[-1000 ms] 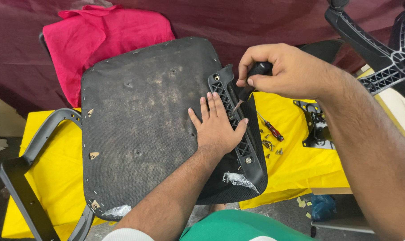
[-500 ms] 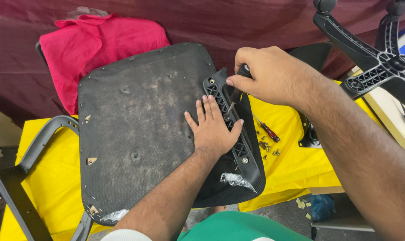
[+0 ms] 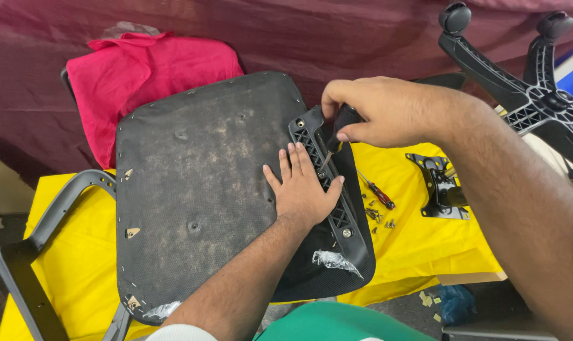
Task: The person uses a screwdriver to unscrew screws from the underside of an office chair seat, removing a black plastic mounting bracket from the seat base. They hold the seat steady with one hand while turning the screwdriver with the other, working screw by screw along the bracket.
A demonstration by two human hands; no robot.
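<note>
An upturned office chair seat (image 3: 198,189) lies on a yellow-covered table (image 3: 419,252), its dusty black underside facing up. Along its right edge runs a black ribbed plastic bracket (image 3: 343,218). My left hand (image 3: 302,189) lies flat on the seat with fingers spread, its thumb resting on the bracket. My right hand (image 3: 378,110) grips the black handle of a screwdriver (image 3: 337,129), whose tip points down into the bracket just above my left fingers.
A grey armrest (image 3: 46,221) sticks out at the seat's left. A pink cloth (image 3: 147,76) lies behind. A second red-handled screwdriver (image 3: 378,189), loose screws (image 3: 375,218) and a black metal plate (image 3: 438,186) lie on the yellow cover at right. The chair's wheeled base (image 3: 526,82) stands at upper right.
My right hand has shifted slightly along the screwdriver handle while the tip stays at the bracket. My left hand stays flat on the seat. The view has drifted a little.
</note>
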